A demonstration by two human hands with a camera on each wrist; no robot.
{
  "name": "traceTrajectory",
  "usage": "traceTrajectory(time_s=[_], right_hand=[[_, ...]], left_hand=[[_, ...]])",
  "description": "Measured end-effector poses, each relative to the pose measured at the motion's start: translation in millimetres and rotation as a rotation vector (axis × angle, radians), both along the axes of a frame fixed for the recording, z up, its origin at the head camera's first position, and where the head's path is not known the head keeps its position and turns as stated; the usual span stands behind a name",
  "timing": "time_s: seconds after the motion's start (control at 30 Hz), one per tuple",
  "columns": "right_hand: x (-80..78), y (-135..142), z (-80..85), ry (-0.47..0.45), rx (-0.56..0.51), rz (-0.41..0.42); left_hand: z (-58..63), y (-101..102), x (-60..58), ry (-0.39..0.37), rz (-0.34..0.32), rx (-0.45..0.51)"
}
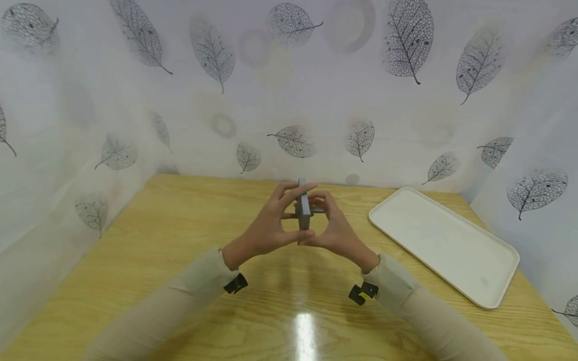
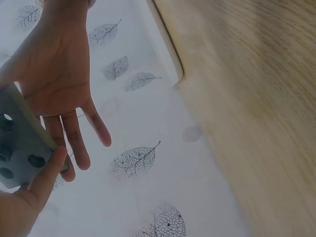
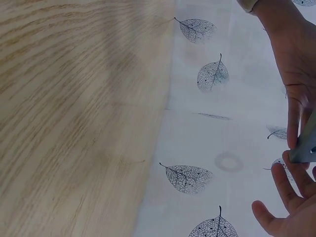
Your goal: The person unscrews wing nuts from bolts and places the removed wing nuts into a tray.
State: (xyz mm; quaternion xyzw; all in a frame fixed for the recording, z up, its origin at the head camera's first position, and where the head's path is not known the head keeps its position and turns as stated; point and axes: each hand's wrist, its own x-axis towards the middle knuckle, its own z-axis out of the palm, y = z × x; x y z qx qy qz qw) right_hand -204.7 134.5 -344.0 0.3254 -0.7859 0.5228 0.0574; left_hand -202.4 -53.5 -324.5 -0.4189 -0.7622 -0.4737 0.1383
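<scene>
A grey plate with round holes (image 1: pixel 304 208) is held up on edge above the table. My left hand (image 1: pixel 266 220) grips its edges, fingers at the top and thumb at the bottom. My right hand (image 1: pixel 336 228) meets it from the other side, its thumb at the lower edge and its fingers bent toward the plate. A short grey rod (image 1: pixel 318 210) sticks out from the plate's right face, beside the right fingers. In the left wrist view, the plate (image 2: pixel 29 143) shows several holes in its face. Only a corner of the plate (image 3: pixel 303 148) appears in the right wrist view.
A white rectangular tray (image 1: pixel 444 245) lies on the right of the wooden table (image 1: pixel 189 215). White cloth with a leaf print (image 1: pixel 316 90) hangs behind the table and at both sides. Small black devices sit at both wrists.
</scene>
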Motion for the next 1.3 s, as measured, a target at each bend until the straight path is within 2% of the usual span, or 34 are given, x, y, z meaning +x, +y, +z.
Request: traceTrajectory(time_s=[0.23, 0.47, 0.6, 0.67, 0.73, 0.93, 1.0, 1.1, 1.3], right_hand=[[-1.1, 0.4, 1.9, 0.014, 0.044, 0.027], [1.8, 10.0, 5.3, 0.009, 0.127, 0.018], [4.3, 16.3, 7.7, 0.074, 0.145, -0.009], [5.9, 19.3, 8.4, 0.158, 0.150, -0.038], [7.3, 22.2, 8.9, 0.283, 0.164, -0.070], [7.5, 25.4, 12.6, 0.824, 0.259, -0.117], [6.6, 25.1, 13.6, 0.958, 0.274, -0.125], [5.0, 23.9, 14.8, 1.067, 0.288, -0.133], [3.4, 21.4, 13.8, 1.115, 0.283, -0.150]], left_hand=[[-2.9, -2.1, -0.4, 0.003, -0.003, 0.052], [-4.5, -4.6, 1.7, -0.038, -0.022, 0.070], [-3.9, -7.2, 3.4, -0.065, -0.023, 0.078], [-3.6, -8.3, 4.8, -0.080, -0.024, 0.084], [-3.7, -9.0, 6.2, -0.089, -0.030, 0.087], [-2.8, -8.6, 11.4, -0.091, -0.053, 0.082], [-3.1, -7.9, 12.3, -0.090, -0.056, 0.082], [-2.6, -7.2, 13.3, -0.084, -0.063, 0.090], [-1.5, -5.9, 15.7, -0.077, -0.072, 0.094]])
